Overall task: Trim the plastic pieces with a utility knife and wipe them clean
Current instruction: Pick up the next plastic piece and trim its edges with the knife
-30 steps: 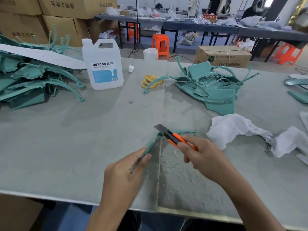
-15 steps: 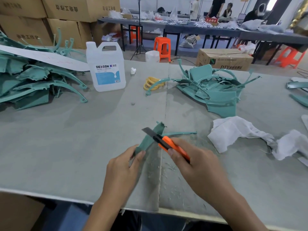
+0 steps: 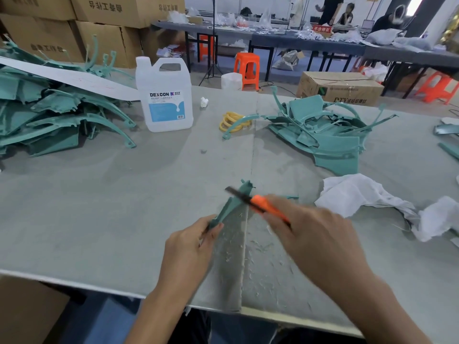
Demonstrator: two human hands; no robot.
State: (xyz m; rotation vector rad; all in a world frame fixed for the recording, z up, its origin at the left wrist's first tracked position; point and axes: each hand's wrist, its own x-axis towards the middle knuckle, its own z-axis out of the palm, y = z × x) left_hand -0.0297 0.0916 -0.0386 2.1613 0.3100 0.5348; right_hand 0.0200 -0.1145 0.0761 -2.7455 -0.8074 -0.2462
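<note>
Grey desk (image 3: pixel 99 219) carried a heap of teal parts (image 3: pixel 49 120) at its far left corner. Near the front edge, the left hand (image 3: pixel 191 247) pinched a thin teal plastic piece (image 3: pixel 227 207) by its lower end; it looked light, stiff and slightly springy. The right hand (image 3: pixel 315 237) gripped an orange utility knife (image 3: pixel 259 205), its blade laid across the piece.

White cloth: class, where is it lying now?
In the head view the white cloth lies crumpled on the table, right of the right hand and utility knife, in front of the right teal pile.
</note>
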